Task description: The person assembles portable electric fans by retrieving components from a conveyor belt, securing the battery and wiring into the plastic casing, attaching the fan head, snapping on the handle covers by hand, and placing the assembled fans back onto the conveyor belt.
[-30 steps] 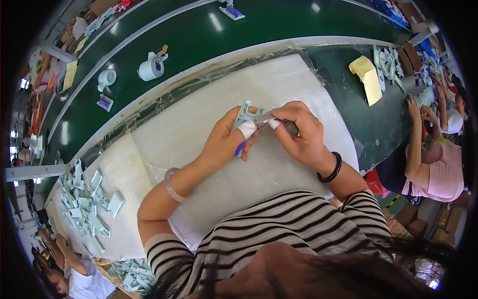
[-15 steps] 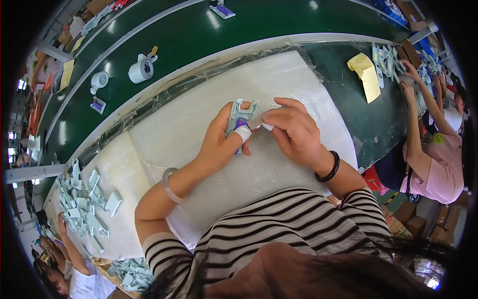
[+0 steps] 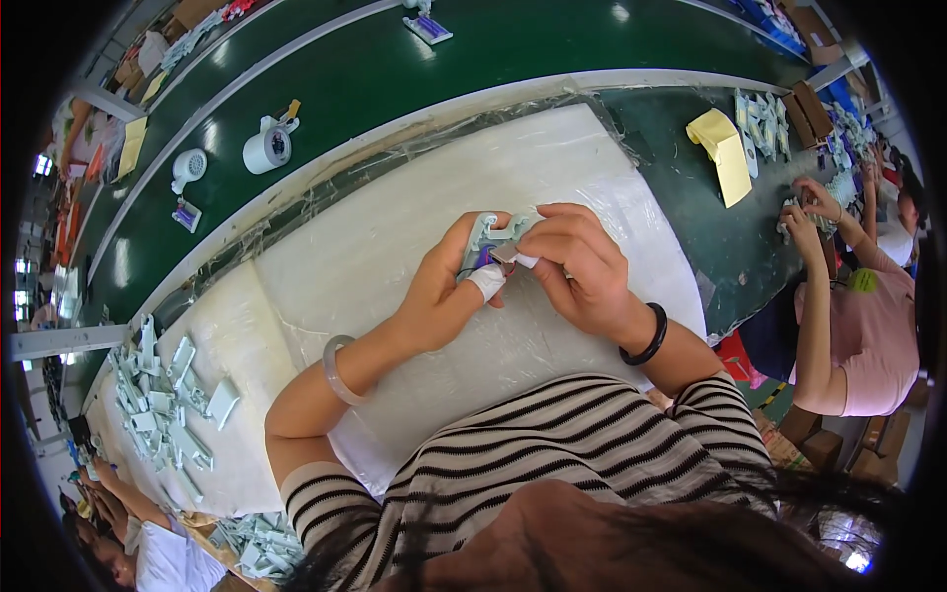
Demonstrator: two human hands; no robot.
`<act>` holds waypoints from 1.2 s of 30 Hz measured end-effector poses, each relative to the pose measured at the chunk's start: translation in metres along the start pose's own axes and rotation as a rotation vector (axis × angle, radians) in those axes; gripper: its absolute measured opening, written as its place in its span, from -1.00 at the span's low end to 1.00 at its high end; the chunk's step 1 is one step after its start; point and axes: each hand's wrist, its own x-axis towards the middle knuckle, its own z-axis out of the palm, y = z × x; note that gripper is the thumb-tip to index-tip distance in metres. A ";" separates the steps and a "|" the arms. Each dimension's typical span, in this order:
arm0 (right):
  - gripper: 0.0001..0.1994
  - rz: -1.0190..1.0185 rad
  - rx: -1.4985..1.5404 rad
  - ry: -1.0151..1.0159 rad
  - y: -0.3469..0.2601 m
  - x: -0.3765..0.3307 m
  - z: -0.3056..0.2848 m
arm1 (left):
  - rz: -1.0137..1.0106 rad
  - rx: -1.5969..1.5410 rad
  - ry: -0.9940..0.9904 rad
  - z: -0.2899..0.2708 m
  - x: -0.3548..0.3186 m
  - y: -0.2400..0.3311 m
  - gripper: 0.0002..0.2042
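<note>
My left hand is closed around a pale green plastic housing with a purple part inside it. White wrapping covers the left thumb, which presses on the near side of the housing. Between thumb and fingers, my right hand pinches a small flat grey piece against the housing's inside. A white cover shows on one right fingertip. My fingers hide part of the housing, and what joins the grey piece to it cannot be made out.
Pale green plastic parts lie heaped on the left of the white work mat. Beyond runs a green conveyor belt carrying round-headed units. A yellow paper lies at right. Co-workers sit either side, one in pink.
The units on the belt have shifted left. My hands have drawn slightly lower, and the grey piece is tilted differently. The right co-worker's hands have moved nearer with a pale part.
</note>
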 end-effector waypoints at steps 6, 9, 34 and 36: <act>-0.70 -0.003 -0.010 0.004 0.000 0.001 0.000 | 0.016 0.028 -0.013 0.000 -0.001 0.000 -0.56; -0.70 -0.009 -0.015 0.005 0.000 0.001 0.001 | 0.025 0.062 -0.022 -0.001 -0.001 0.000 -0.57; -0.66 -0.034 -0.115 -0.084 -0.002 0.003 -0.001 | 0.099 0.323 0.040 0.002 0.000 -0.002 -0.58; -0.66 -0.041 -0.118 -0.089 -0.002 0.004 -0.002 | 0.121 0.349 0.036 0.002 0.000 -0.002 -0.57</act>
